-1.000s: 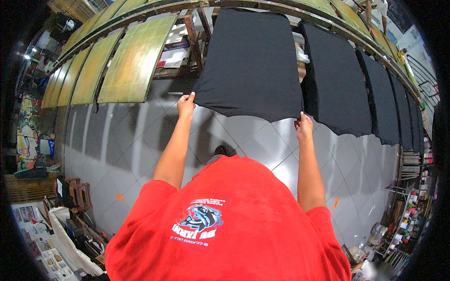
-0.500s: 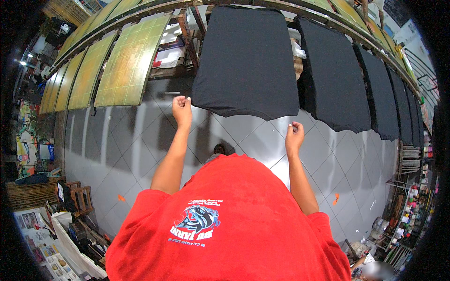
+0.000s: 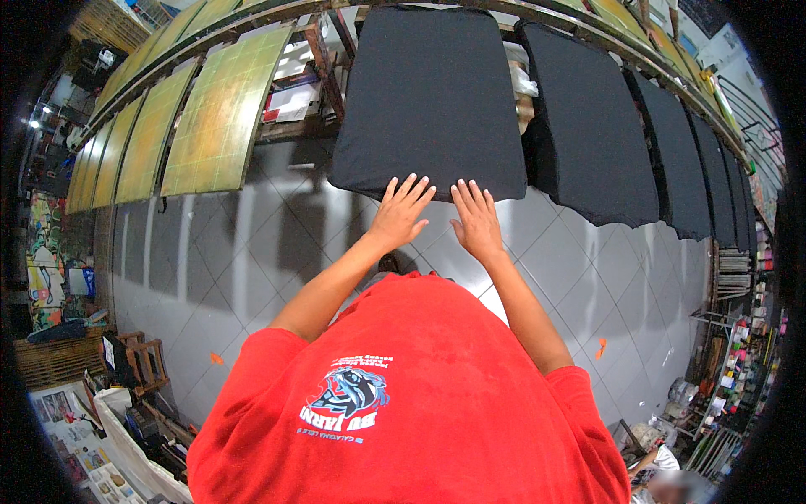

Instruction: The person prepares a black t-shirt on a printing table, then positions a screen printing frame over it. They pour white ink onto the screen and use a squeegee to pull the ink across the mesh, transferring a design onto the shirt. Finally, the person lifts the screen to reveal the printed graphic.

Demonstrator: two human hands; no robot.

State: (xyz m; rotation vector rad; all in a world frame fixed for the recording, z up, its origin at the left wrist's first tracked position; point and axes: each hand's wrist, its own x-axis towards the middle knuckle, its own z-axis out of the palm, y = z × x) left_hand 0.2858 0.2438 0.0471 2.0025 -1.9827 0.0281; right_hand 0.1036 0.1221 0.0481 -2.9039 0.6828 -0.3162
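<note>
A black shirt (image 3: 426, 101) is stretched flat over the board directly in front of me. Both hands lie near its front edge with fingers spread, fingertips resting on the fabric. My left hand (image 3: 399, 214) is left of centre; my right hand (image 3: 477, 218) is just to its right, palm down. Neither grips the cloth. More black shirts (image 3: 588, 126) cover the row of boards to the right.
Bare yellowish boards (image 3: 218, 109) line the rack (image 3: 326, 71) to the left. Below is grey tiled floor (image 3: 210, 277). Cluttered shelves (image 3: 730, 361) with small containers stand at the right, a wooden stool (image 3: 143, 361) at lower left. Another person (image 3: 663, 462) is at lower right.
Both hands have released the shirt's corners and moved inward along its front edge, turning palm down with fingers spread. The front edge now lies smoother and slightly higher in view.
</note>
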